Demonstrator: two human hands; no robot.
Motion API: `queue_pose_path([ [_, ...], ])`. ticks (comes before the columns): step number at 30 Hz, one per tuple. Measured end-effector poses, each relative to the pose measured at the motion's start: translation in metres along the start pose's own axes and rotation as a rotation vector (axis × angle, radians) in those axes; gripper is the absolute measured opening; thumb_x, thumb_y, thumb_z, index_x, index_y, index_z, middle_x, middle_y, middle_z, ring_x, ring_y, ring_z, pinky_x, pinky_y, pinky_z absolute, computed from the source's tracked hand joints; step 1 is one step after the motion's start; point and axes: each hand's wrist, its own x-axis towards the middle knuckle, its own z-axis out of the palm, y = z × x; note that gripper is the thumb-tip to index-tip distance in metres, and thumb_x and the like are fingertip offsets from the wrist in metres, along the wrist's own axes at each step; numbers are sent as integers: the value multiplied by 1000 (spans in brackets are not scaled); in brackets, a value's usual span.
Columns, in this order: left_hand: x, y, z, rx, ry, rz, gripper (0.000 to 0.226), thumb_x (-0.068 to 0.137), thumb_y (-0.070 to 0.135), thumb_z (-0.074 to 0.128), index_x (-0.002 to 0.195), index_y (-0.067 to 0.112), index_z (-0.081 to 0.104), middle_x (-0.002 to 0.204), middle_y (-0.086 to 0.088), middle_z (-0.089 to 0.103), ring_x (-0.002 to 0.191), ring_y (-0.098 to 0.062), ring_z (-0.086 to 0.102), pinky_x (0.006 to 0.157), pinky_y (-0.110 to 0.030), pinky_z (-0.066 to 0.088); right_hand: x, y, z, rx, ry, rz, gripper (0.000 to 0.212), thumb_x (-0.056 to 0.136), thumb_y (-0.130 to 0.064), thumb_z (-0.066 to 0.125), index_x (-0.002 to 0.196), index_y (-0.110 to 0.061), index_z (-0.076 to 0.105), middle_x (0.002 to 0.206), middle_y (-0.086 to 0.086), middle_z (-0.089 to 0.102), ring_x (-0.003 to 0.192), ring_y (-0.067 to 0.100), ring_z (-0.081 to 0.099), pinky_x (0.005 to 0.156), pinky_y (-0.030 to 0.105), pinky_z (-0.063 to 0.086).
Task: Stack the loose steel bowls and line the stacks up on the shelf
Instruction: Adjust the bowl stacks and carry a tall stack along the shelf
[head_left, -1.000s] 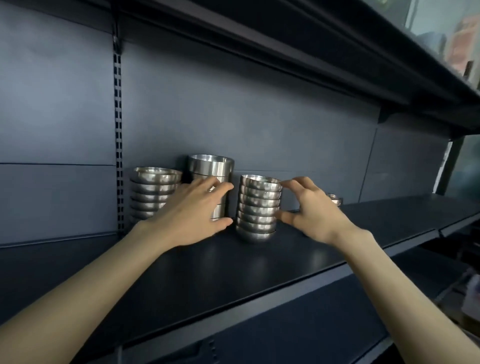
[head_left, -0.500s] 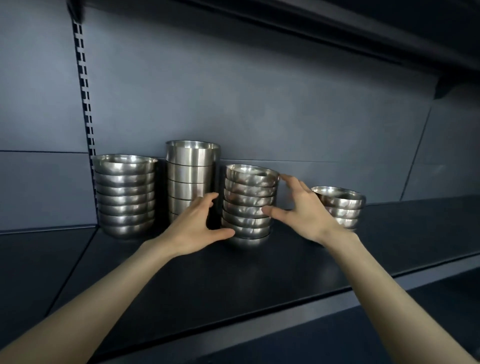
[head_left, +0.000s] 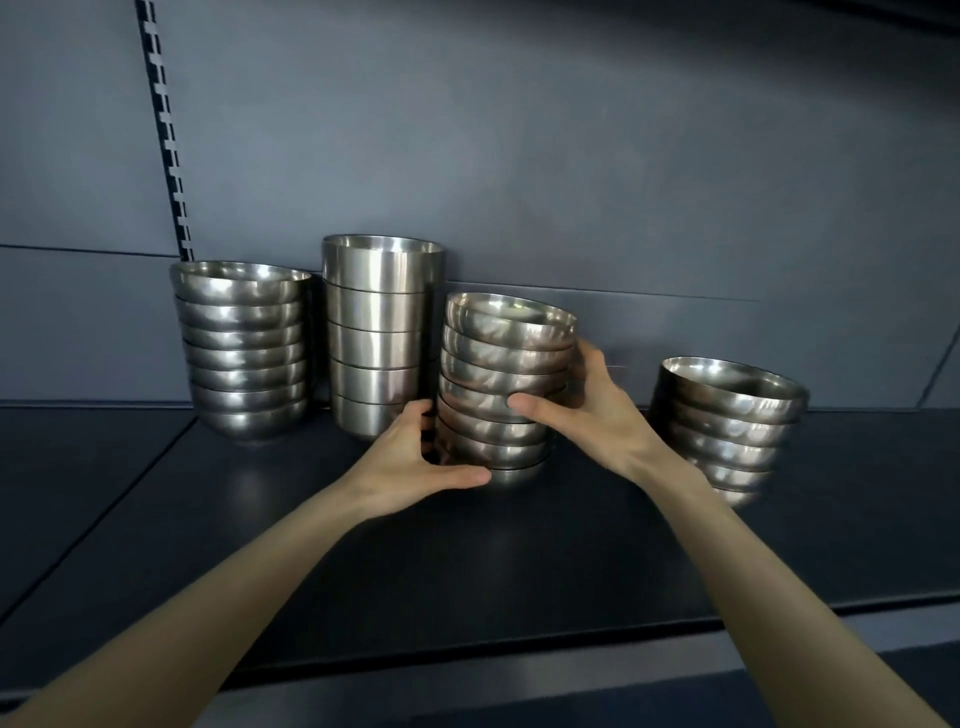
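Your left hand (head_left: 410, 457) clasps the third bowl stack (head_left: 498, 364) low on its left, your right hand (head_left: 597, 410) midway up its right. It stands upright on the shelf (head_left: 363, 545), just right of the taller stack (head_left: 379, 332).

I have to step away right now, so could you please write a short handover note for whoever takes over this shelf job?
Left hand: grips the third stack from the left, low on its left side.
Right hand: grips the same stack, thumb across the front.
Bowls: left stack and tall stack stand at the back of the shelf; right stack stands apart.
Done: four stacks built; no loose bowls in view.
Left: probably settle the held stack in line, then close the gap to the right stack.
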Motion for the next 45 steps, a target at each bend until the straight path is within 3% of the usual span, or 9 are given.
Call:
queue_pose_path([
  [2, -2, -2, 6, -31, 29, -8, 81, 56, 41, 87, 120, 24, 41, 108, 15, 56, 87, 10, 62, 68, -8, 48, 3, 5, 1, 24, -17, -27, 107, 56, -64, 79, 143, -33, 26, 109, -34, 51, 105, -9, 54, 75, -3, 42],
  [7, 1, -5, 14, -17, 108, -26, 67, 62, 29, 88, 115, 21, 47, 103, 12, 62, 87, 0, 64, 73, -16, 51, 14, 20, 0, 78, -42, -55, 88, 62, -53, 84, 131, -41, 31, 108, -29, 58, 103, -15, 56, 78, 3, 45],
  [12, 15, -6, 24, -25, 133, -42, 66, 61, 33, 89, 112, 24, 48, 105, 13, 63, 89, 4, 64, 74, -14, 51, 23, 33, -5, 104, -25, -71, 90, 64, -53, 83, 136, -39, 31, 103, -33, 56, 97, -24, 52, 71, -3, 42],
  [19, 43, -12, 39, -92, 157, -49, 68, 65, 27, 87, 119, 12, 48, 110, 13, 59, 97, 4, 60, 74, -8, 49, 42, 51, -10, 117, 37, -60, 88, 70, -46, 81, 141, -27, 31, 102, -34, 49, 81, -36, 45, 65, -9, 34],
  [24, 62, -16, 43, -73, 130, -54, 66, 65, 32, 86, 117, 18, 49, 113, 9, 60, 104, -1, 58, 82, -14, 48, 53, 61, -10, 132, 76, -44, 86, 73, -42, 80, 142, -25, 32, 102, -32, 51, 82, -35, 46, 64, -8, 35],
  [29, 75, -15, 46, -81, 119, -47, 61, 66, 29, 86, 115, 20, 50, 103, 15, 58, 79, 15, 61, 66, -3, 45, 60, 66, -9, 139, 119, -31, 86, 74, -38, 80, 144, -21, 31, 104, -31, 51, 81, -34, 47, 64, -7, 36],
  [34, 83, -15, 45, -50, 93, -61, 59, 69, 33, 84, 114, 25, 46, 105, 17, 59, 88, -1, 65, 69, -9, 47, 64, 65, -7, 117, 144, -7, 83, 76, -38, 79, 142, -21, 31, 103, -30, 51, 82, -32, 49, 63, -7, 37],
  [38, 85, -14, 44, -32, 70, -72, 56, 70, 33, 83, 111, 26, 46, 102, 20, 59, 85, 0, 67, 71, -10, 48, 64, 64, -7, 94, 148, 14, 83, 75, -42, 78, 142, -24, 31, 103, -31, 51, 91, -18, 51, 66, -1, 40],
  [45, 81, -8, 42, 129, 56, -76, 55, 74, 39, 78, 113, 24, 42, 96, 21, 56, 91, -6, 66, 77, -14, 48, 55, 54, -7, -2, 167, 30, 85, 77, -42, 76, 145, -21, 29, 103, -33, 46, 88, -22, 51, 63, -7, 35],
])
